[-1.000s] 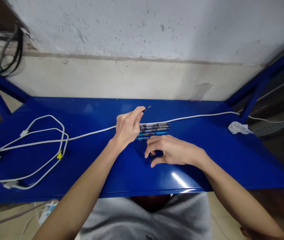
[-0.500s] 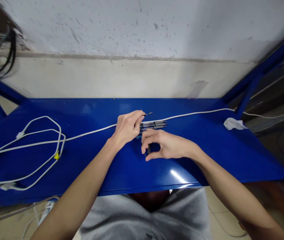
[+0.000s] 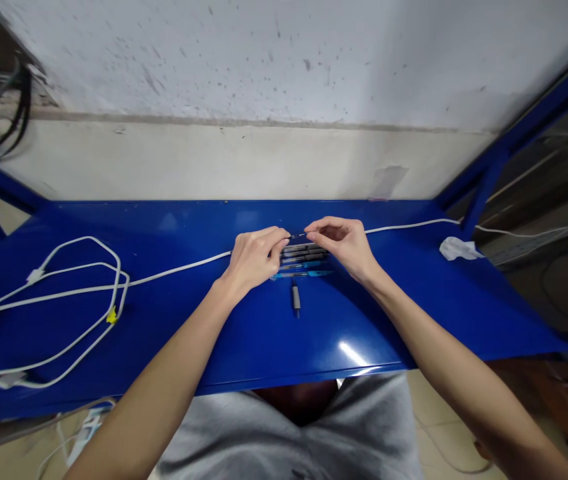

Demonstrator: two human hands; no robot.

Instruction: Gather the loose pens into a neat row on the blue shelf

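Note:
My left hand (image 3: 255,257) is closed around a thin dark pen (image 3: 295,236) whose tip points right. My right hand (image 3: 343,241) pinches at that same tip from the right side. Just below both hands lies a small row of pens (image 3: 305,261), some dark and some blue, on the blue table (image 3: 174,320). A short dark pen cap or piece (image 3: 295,297) lies alone in front of the row, toward me.
A white cable (image 3: 174,269) runs across the table from left to right and loops in a coil (image 3: 54,307) at the left. A crumpled white scrap (image 3: 457,249) sits at the right end. A pale wall stands behind the table.
My right hand has lifted off the small dark piece near the front, leaving it on the table, and moved up to the tip of the pen held in my left hand.

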